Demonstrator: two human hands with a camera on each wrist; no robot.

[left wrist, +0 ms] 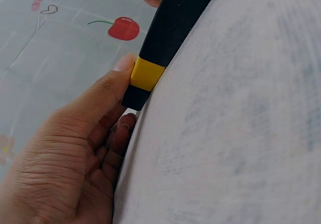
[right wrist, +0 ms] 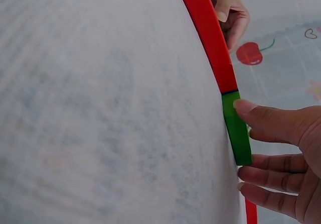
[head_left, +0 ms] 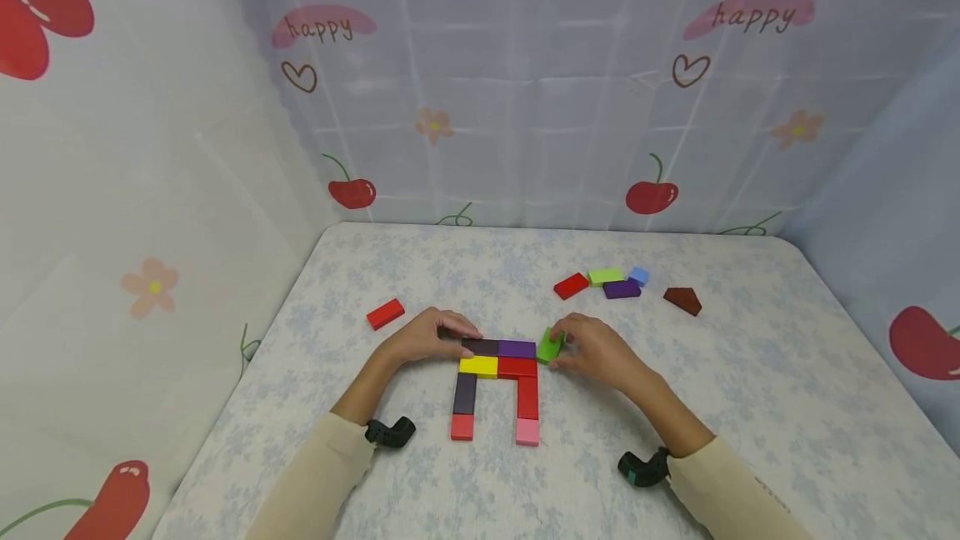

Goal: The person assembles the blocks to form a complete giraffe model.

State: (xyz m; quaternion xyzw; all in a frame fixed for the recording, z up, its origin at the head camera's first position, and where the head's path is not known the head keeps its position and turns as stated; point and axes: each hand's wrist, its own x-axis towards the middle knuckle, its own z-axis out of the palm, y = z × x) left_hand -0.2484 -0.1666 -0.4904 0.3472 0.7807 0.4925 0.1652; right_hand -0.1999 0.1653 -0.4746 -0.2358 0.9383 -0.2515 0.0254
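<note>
Flat coloured blocks lie joined in an arch-like shape on the table. Its top row has a black block point(head_left: 480, 347) and a purple block point(head_left: 517, 349); a yellow block point(head_left: 478, 367) and a red block point(head_left: 517, 367) sit just nearer. My left hand point(head_left: 423, 337) holds the black block's left end, thumb by the yellow block point(left wrist: 148, 74) and fingers along the far side. With thumb and fingers, my right hand point(head_left: 600, 350) pinches a green block point(head_left: 550, 346), tilted beside the purple block's right end. In the right wrist view the green block point(right wrist: 236, 128) appears against the red piece.
A loose red block point(head_left: 386, 314) lies beyond my left hand. Farther back right are another red block point(head_left: 571, 286), a light green block point(head_left: 605, 277), a dark purple block point(head_left: 622, 289), a small blue block point(head_left: 639, 276) and a brown angular block point(head_left: 683, 300). Printed curtains surround the table.
</note>
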